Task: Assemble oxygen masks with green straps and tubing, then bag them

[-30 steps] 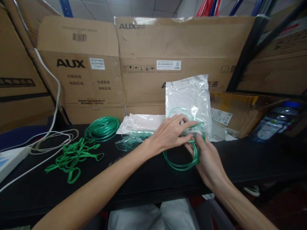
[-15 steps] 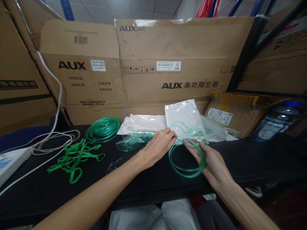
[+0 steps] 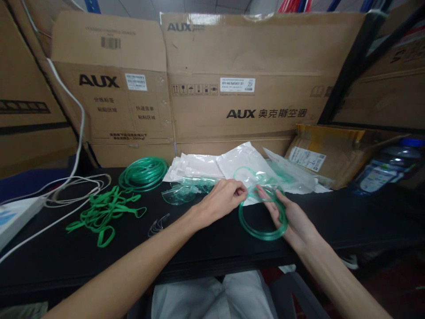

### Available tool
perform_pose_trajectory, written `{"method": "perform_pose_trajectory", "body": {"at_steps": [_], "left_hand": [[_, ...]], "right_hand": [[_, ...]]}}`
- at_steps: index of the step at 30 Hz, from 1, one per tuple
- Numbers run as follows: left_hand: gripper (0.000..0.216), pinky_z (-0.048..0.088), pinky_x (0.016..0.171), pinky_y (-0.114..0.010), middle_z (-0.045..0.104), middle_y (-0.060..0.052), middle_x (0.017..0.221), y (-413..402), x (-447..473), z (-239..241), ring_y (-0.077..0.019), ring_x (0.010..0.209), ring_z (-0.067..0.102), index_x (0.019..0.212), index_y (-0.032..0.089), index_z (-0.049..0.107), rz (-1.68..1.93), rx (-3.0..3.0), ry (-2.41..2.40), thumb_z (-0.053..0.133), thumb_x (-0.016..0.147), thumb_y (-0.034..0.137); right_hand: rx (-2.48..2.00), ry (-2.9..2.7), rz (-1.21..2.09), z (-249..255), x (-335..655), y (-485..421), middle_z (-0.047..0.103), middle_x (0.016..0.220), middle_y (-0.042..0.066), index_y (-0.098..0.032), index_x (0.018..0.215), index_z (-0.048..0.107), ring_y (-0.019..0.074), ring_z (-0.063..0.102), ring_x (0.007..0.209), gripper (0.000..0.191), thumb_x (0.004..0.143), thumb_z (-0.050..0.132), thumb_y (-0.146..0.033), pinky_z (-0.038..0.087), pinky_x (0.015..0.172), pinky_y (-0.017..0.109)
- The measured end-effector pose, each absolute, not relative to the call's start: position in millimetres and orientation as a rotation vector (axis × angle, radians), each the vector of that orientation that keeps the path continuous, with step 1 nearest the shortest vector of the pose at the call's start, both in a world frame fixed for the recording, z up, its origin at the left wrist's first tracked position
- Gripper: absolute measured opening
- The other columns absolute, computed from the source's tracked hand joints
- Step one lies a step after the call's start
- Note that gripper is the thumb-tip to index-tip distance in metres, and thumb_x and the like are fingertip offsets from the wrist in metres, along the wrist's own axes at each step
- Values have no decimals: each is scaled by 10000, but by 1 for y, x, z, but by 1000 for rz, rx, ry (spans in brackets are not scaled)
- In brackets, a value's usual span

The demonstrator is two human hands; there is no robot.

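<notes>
My right hand (image 3: 297,217) holds a small coil of green clear tubing (image 3: 260,236), its loops hanging from between thumb and fingers. To the left of the coil, my left hand (image 3: 223,198) is closed in a pinch on the tubing. A thin length of tubing arcs up behind the hands, over a white plastic packet (image 3: 239,161). Clear green plastic pieces (image 3: 181,195) lie just beyond my left wrist. Some of the coil is hidden behind the right fingers.
A larger coil of green tubing (image 3: 142,173), tangled green straps (image 3: 106,210) and thin clear strips (image 3: 158,225) lie left on the black table (image 3: 199,248). White cables (image 3: 79,188) run further left. At right stand an opened carton (image 3: 327,150) and a blue-capped bottle (image 3: 381,170).
The coil's loops have drawn closer together in my right hand. The white packet behind has tipped down to the left, and a clear-and-white bag edge now stands up on its right. The view has shifted slightly.
</notes>
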State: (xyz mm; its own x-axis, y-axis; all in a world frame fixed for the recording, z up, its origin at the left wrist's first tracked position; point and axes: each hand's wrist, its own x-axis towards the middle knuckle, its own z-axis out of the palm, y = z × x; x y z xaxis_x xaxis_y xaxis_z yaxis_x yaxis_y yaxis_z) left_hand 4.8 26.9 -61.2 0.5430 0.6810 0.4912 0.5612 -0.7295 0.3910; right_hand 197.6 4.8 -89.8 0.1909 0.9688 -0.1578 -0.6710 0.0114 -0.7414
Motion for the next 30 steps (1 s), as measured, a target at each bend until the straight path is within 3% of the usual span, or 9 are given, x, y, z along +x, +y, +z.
{"method": "perform_pose_trajectory", "body": {"at_steps": [5,11,14,17,25,30], "left_hand": [[132,527,698,-211,731,-5,787,26,9,-62,-144,721,699,950,146,698,892,2611,1033,576,957,197],[156,517,963,-374,666,-98,1085,23,25,-62,-278,1090,637,1038,158,635,857,2832,1064,668,896,213],[203,550,892,-396,645,-111,1109,26,34,-59,-283,1027,660,1155,152,584,816,2922,1093,598,957,188],[128,562,831,-383,642,-102,1063,31,40,-57,-264,941,676,1103,153,593,789,2998,1083,508,1008,148],[205,525,963,-347,611,-96,1111,28,46,-73,-224,1074,615,1127,139,575,885,3077,921,382,1079,188],[193,543,924,-363,591,-96,1122,31,45,-82,-238,1049,611,1168,139,551,948,3034,1052,390,1063,141]], "right_hand": [[-879,-492,1357,-88,198,7,815,915,158,-103,1016,682,234,809,916,268,1018,415,-80,678,802,288],[-875,-534,1406,-85,198,1,822,920,126,-126,972,707,244,810,890,203,951,511,-76,682,808,333],[-871,-521,1432,-81,198,-2,819,852,107,-148,895,713,255,809,878,243,928,478,-94,682,819,377],[-860,-513,1455,-79,198,-4,813,815,99,-152,903,722,252,809,851,297,893,434,-80,687,799,388],[-783,-507,1403,-86,183,1,794,775,4,-207,889,696,172,786,759,247,841,539,-22,674,800,281],[-804,-527,1527,-75,185,-16,809,896,89,-166,927,730,229,792,876,229,864,542,-52,678,835,355]]}}
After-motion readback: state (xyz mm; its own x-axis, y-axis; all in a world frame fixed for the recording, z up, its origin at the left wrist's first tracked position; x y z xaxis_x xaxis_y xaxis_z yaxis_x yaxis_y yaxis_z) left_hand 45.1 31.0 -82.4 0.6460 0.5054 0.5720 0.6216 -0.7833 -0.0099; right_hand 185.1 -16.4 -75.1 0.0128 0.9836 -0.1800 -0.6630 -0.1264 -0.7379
